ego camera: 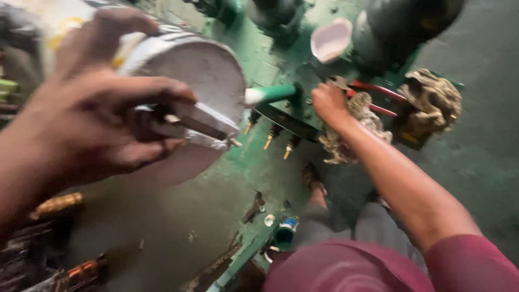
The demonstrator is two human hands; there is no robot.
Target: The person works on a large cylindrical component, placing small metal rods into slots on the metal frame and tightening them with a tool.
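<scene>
Left hand (92,116) at nine o'clock closed around grey pliers (197,125) before white can (189,70), right hand (328,101) at one o'clock gripping frayed rag (351,130) on green machine (270,59)

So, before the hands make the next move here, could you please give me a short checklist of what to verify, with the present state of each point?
1. Left hand has a firm hold on the grey metal tool: ok, fingers are closed around it.
2. Tool tip is apart from the white round can: cannot tell, the picture is blurred there.
3. Right hand is on the rag at the green machine: ok.
4. Right hand is apart from the red rods: not ok, it is right beside them.
5. Brass-tipped pins under the green bar are uncovered: ok.
</scene>
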